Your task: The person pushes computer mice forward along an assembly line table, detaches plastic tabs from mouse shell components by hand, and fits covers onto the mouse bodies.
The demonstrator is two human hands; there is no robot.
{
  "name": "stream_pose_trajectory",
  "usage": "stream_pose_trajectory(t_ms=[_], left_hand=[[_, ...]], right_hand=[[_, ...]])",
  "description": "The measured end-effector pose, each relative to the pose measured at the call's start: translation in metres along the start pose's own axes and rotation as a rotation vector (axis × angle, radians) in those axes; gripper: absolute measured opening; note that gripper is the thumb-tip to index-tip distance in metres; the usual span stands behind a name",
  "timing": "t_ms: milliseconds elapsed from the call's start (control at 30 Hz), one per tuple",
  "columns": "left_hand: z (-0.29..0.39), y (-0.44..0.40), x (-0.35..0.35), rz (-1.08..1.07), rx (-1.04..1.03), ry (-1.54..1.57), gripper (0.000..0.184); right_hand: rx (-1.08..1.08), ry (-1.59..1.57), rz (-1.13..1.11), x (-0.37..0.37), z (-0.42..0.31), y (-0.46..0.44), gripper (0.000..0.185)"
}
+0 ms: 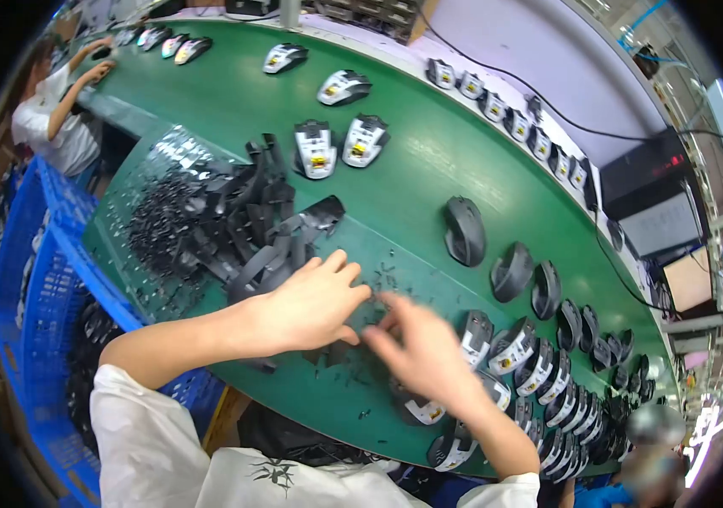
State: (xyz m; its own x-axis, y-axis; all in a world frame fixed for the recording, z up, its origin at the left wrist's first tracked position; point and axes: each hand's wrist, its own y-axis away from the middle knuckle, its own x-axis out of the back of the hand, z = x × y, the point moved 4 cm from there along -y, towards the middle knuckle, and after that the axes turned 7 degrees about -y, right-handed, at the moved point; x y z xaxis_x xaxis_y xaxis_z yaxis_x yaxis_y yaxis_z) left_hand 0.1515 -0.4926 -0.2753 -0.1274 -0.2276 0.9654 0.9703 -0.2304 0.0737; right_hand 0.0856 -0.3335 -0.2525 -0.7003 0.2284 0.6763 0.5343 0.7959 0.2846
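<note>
My left hand [315,306] is over the green table, just right of a pile of black plastic parts [247,207]. Its fingers are bent and somewhat apart, and what lies beneath the palm is hidden. Close by on the right, my right hand [416,343] is blurred by motion, with thumb and fingers towards the left hand; whether it holds anything is unclear. Small black pieces [387,275] lie scattered just beyond both hands. White-and-black mouse bodies [511,347] stand in rows to the right of my right hand.
Blue crates [65,279] stand at the left edge. Black mouse shells [465,230] and more mouse bodies [317,151] sit farther back. A co-worker [61,110] is at the far left, another person [654,457] at the lower right. A monitor [658,222] stands at the right.
</note>
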Motion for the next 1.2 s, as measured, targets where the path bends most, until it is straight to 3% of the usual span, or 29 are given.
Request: stream_pose_trajectory(t_ms=[100, 167, 300, 467, 500, 533, 600, 633, 767, 867, 933, 1133, 1200], left_hand=[[-0.006, -0.011, -0.006, 0.022, -0.193, 0.09, 0.038], [-0.009, -0.012, -0.006, -0.001, -0.145, 0.138, 0.029], [-0.004, -0.018, -0.011, 0.109, -0.189, 0.066, 0.03], [-0.003, -0.018, 0.004, 0.282, -0.198, 0.219, 0.035], [-0.005, -0.016, 0.013, 0.344, -0.096, 0.258, 0.035], [-0.006, -0.014, 0.023, 0.407, 0.01, 0.296, 0.036], [-0.009, -0.009, 0.038, 0.539, 0.221, 0.364, 0.038], [-0.008, -0.009, 0.039, 0.544, 0.237, 0.36, 0.038], [0.004, -0.003, 0.031, 0.574, 0.325, 0.624, 0.03], [0.028, 0.001, 0.011, 0.467, 0.265, 0.718, 0.018], [0.041, 0.004, 0.013, 0.575, 0.029, 0.691, 0.01], [0.037, -0.006, 0.024, 0.602, -0.183, 0.536, 0.012], [0.037, -0.006, 0.025, 0.493, -0.18, 0.505, 0.014]], right_hand=[[0.061, -0.021, -0.029, -0.026, -0.002, 0.015, 0.037], [0.072, -0.007, 0.014, -0.034, 0.005, 0.015, 0.043], [-0.046, 0.103, -0.022, -0.038, 0.011, 0.011, 0.051], [-0.109, -0.051, 0.179, -0.017, 0.009, 0.011, 0.058], [-0.115, -0.103, 0.252, 0.004, 0.008, 0.017, 0.057], [-0.108, -0.106, 0.239, 0.029, 0.009, 0.023, 0.057], [-0.462, -0.687, -0.2, 0.049, 0.021, 0.032, 0.055], [-0.456, -0.681, -0.214, 0.045, 0.021, 0.03, 0.055], [-0.119, -1.152, -0.003, 0.016, 0.018, 0.029, 0.052], [-0.043, -1.152, 0.1, 0.006, 0.004, 0.017, 0.052], [0.038, -1.138, 0.182, 0.005, -0.004, 0.008, 0.054], [0.055, -1.106, 0.221, 0.007, 0.001, -0.001, 0.047], [0.04, -1.021, 0.273, 0.007, 0.008, -0.002, 0.047]])
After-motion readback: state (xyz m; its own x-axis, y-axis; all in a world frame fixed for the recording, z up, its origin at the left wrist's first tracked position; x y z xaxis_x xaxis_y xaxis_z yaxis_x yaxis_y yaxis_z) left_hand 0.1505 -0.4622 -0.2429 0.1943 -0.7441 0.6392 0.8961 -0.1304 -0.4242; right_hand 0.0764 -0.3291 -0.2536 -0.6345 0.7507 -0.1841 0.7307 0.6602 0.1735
